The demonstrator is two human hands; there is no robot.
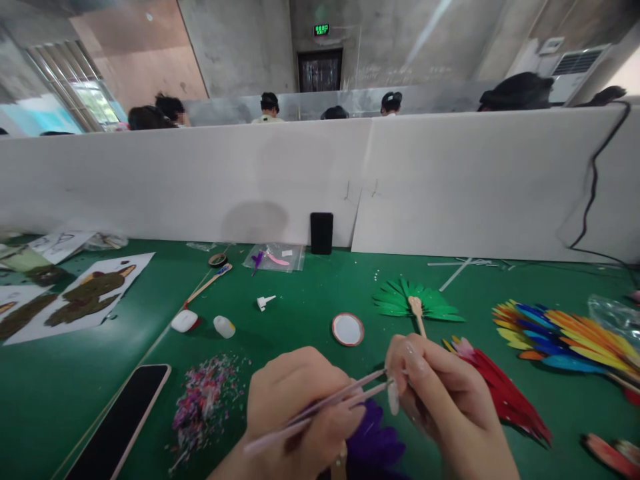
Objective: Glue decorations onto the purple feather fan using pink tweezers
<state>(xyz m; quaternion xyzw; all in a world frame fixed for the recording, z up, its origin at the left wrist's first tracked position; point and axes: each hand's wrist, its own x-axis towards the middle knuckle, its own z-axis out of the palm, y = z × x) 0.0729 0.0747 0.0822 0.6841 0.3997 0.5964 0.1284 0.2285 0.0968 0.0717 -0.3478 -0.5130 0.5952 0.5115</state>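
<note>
"Checking hand status: what does each hand hold?"

"Left hand [300, 400]: clamped on the pale tweezers [273, 435], tips directed at the right hand [445, 387]. Right hand: fingertips pinched together beside those tips; any small part between them cannot be discerned."

"Specify the location of adjacent items."

"Purple feather-like piece [377, 437]: below the hands, partly covered. Green fan [400, 300]: on the table [295, 320], beyond the right hand. Red bundle [510, 393]: to its right."
</note>
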